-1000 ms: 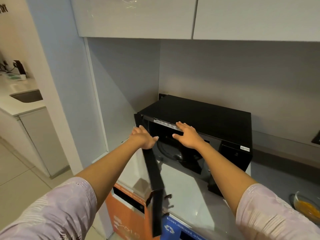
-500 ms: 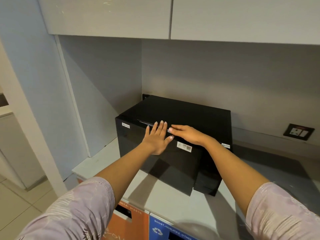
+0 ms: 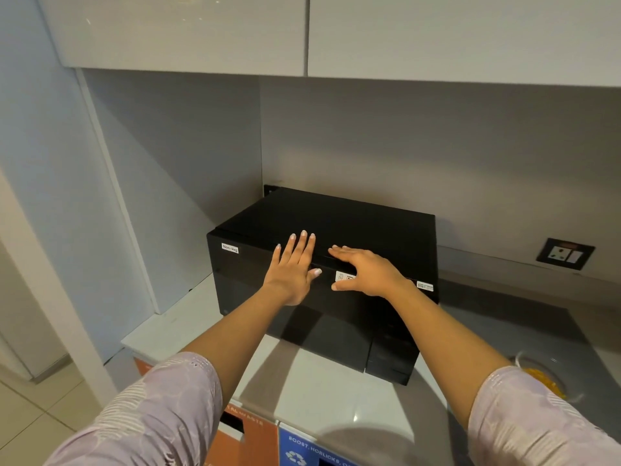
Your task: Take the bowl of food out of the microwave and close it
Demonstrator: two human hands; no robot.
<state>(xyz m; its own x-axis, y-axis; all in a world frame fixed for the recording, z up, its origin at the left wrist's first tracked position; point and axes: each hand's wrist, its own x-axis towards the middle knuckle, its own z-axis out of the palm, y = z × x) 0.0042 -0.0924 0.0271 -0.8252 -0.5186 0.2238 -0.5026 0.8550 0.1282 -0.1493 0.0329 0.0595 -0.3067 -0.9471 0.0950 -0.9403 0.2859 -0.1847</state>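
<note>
The black microwave (image 3: 336, 223) stands on the grey counter against the back wall, its door closed flush. My left hand (image 3: 294, 267) lies flat against the upper part of the door, fingers spread and holding nothing. My right hand (image 3: 364, 272) rests on the top front edge of the microwave, to the right of the left hand, fingers spread, also holding nothing. The glass bowl of yellow food (image 3: 544, 378) sits on the counter at the right, partly hidden behind my right sleeve.
White upper cabinets (image 3: 302, 31) hang above. A wall socket (image 3: 564, 253) is at the right behind the microwave. Orange (image 3: 242, 438) and blue (image 3: 302, 452) waste bins stand under the counter (image 3: 329, 391) front edge. A side wall panel closes off the left.
The microwave door swung from wide open to fully closed under my left hand. My right hand stayed on the top front edge. The view shifted right, bringing the bowl back in.
</note>
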